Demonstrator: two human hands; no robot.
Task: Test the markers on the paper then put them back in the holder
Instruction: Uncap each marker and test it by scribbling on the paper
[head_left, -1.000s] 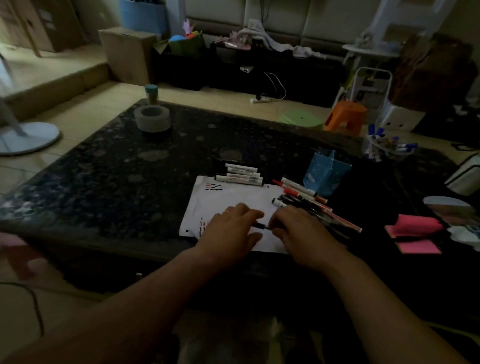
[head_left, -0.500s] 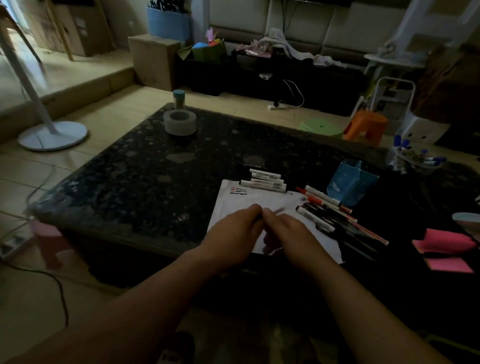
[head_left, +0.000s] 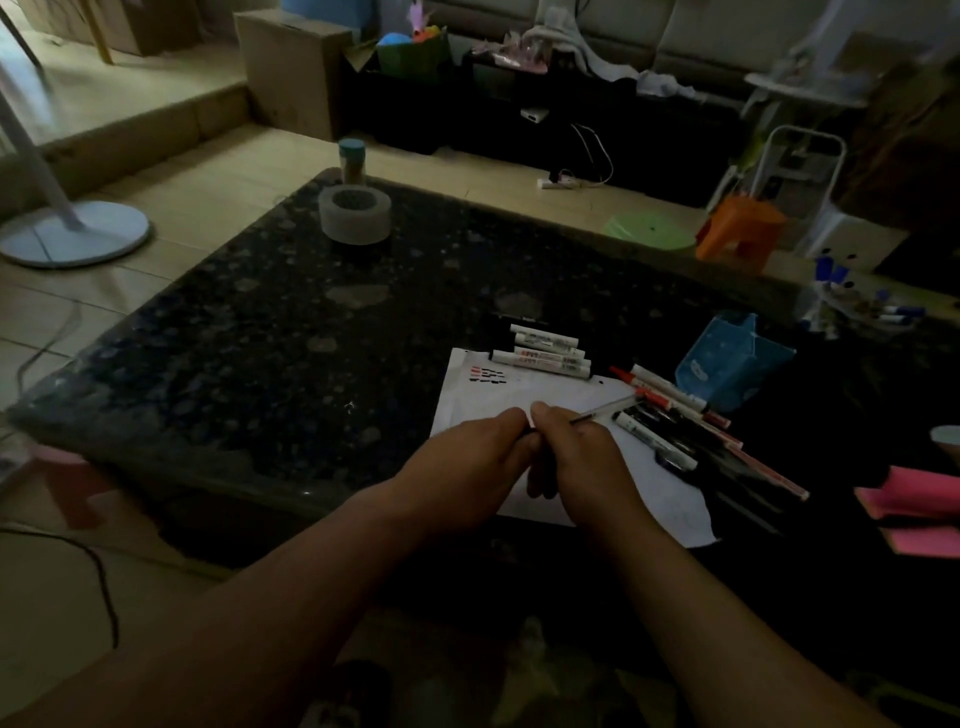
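While both hands meet above the white sheet of paper (head_left: 550, 400), the right hand (head_left: 576, 457) pinches a thin pen (head_left: 602, 413) whose slender barrel slants up and to the right from the fingers; the left hand (head_left: 467, 467) is curled with its fingertips against the pen's near end, touching the right thumb, though whether it grips a cap or the pen itself I cannot tell in this dim light; the paper lies near the front edge of a dark speckled stone table (head_left: 291, 332), with short red and black test strokes (head_left: 487, 375) near its upper left corner; a row of white-barrelled markers (head_left: 545, 351) lies side by side just beyond the paper's far edge; a loose pile of pens and markers (head_left: 675, 421), some red-tipped, some black, rests on the right edge of the paper and the table beside it; the blue holder (head_left: 727, 358) stands just beyond that pile, upright; a grey roll of tape (head_left: 355, 214) sits at the far left of the table, well apart; pink sticky notes (head_left: 914, 501) lie at the right edge.
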